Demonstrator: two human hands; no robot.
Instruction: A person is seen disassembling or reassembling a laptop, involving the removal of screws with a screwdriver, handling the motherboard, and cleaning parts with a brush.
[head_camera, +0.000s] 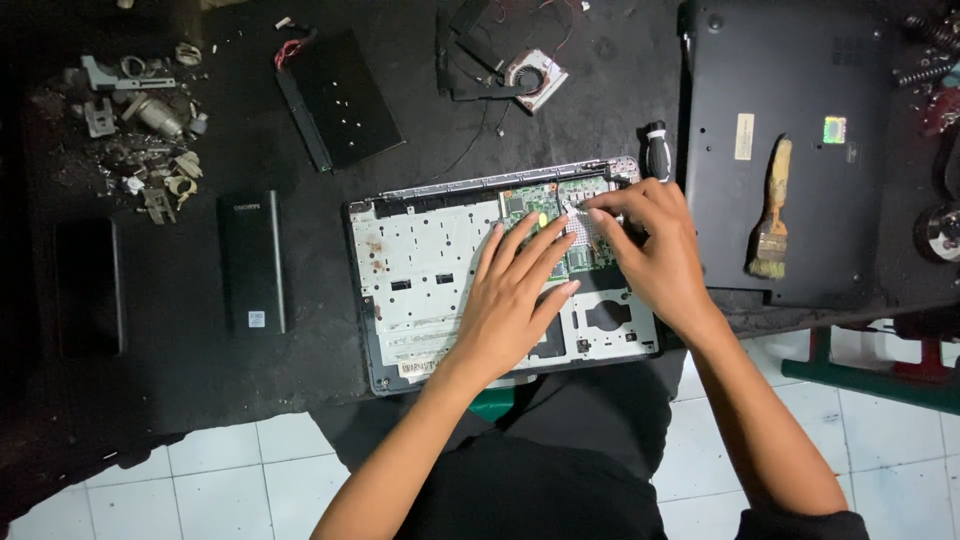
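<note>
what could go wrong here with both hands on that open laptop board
The left hand lies flat over the open laptop chassis, so its weight could flex the green circuit board. The right hand fingers a small part there; it might bend. The screwdriver lying beside the chassis could get knocked.

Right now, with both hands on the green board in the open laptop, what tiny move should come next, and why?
Probably lift the green circuit board gently. The right hand pinches a small part on it, the left hand lies flat on it, and the laptop shell is already open.
</note>
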